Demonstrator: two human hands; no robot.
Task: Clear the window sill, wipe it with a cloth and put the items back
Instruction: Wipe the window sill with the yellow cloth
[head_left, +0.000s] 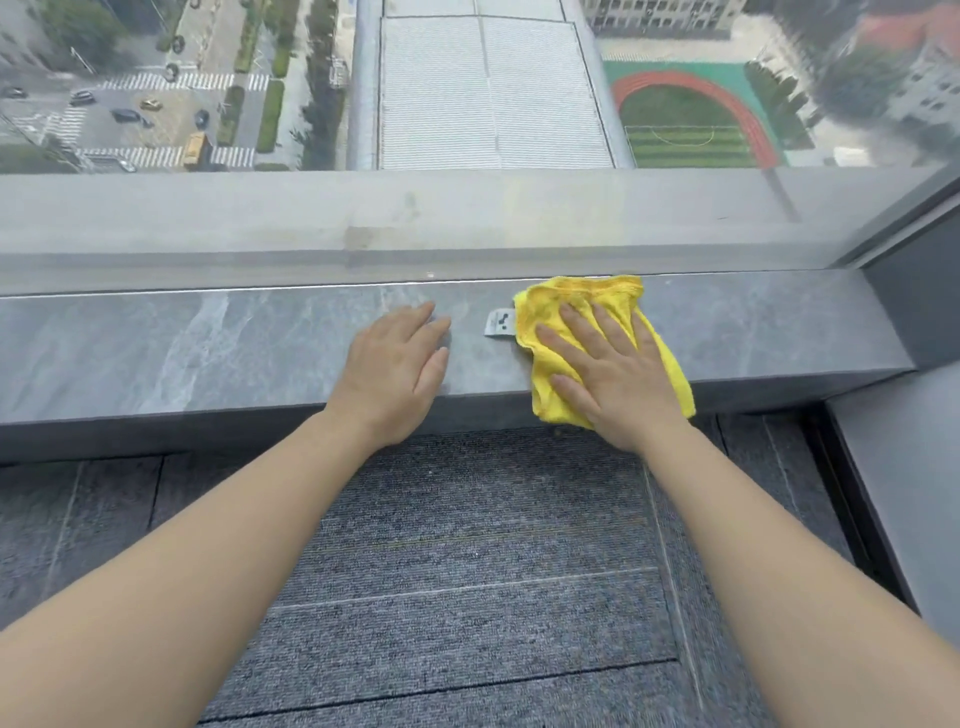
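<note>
A grey marble window sill (208, 343) runs across the view below the glass. A yellow cloth (587, 301) lies on its right part, with a small white label (500, 323) sticking out on its left side. My right hand (608, 374) lies flat on the cloth, fingers spread, pressing it onto the sill. My left hand (397, 364) rests palm down on the bare sill just left of the cloth, fingers together, holding nothing. No other items stand on the visible sill.
The window pane (467, 130) rises directly behind the sill. A dark frame and grey wall (914, 312) close off the sill on the right. Grey carpet tiles (467, 571) cover the floor below.
</note>
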